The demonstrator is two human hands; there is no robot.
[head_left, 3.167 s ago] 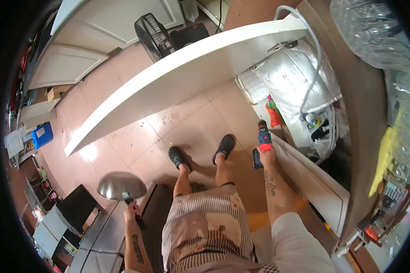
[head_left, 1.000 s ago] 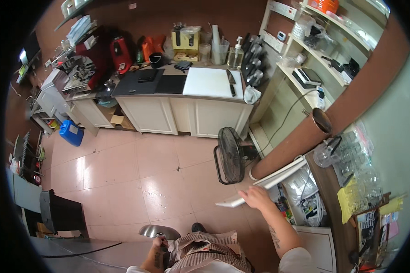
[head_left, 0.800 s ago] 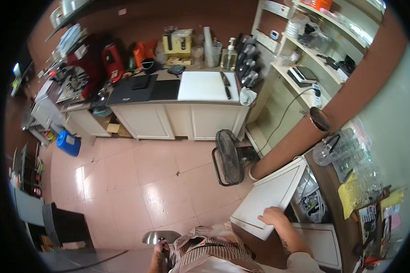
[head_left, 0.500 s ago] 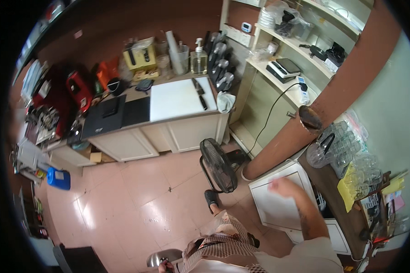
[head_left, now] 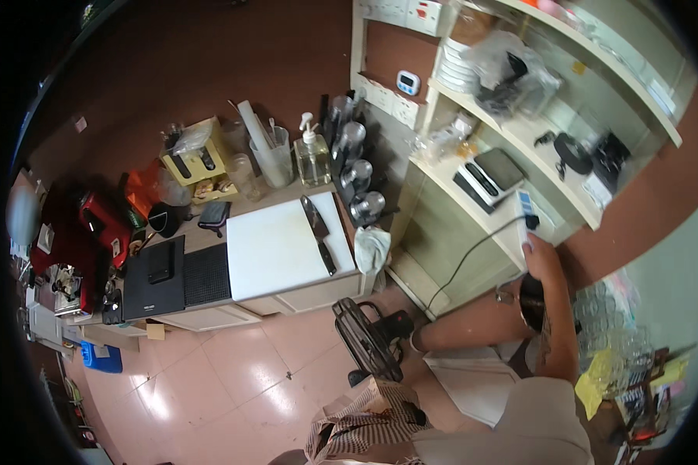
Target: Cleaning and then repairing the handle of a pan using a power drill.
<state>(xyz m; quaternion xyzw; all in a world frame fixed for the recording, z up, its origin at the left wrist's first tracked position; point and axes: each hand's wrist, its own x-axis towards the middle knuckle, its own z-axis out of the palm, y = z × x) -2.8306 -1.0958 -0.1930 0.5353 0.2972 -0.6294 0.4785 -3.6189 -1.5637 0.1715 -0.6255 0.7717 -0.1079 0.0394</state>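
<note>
My right hand (head_left: 543, 257) is stretched out to the shelf unit, its fingers closed around the near end of a white power strip (head_left: 524, 204) at the edge of a shelf. A black plug (head_left: 532, 222) sits in the strip just above my fingers, and its black cable (head_left: 464, 260) hangs down toward a black floor fan (head_left: 368, 337). Beside the strip on the same shelf lies a digital scale (head_left: 492, 175) with a dark top. My left hand is out of view.
A brown pillar (head_left: 465, 329) stands under my right forearm, with glassware (head_left: 609, 325) beyond it. Left of the shelves, a knife (head_left: 318, 232) lies on a white cutting board (head_left: 267, 248). A pump bottle (head_left: 312, 159) stands behind the board. The fan occupies the floor before me.
My right hand has moved forward and up from above the white cabinet to the power strip. The view has shifted closer to the shelves. My left hand has left the view.
</note>
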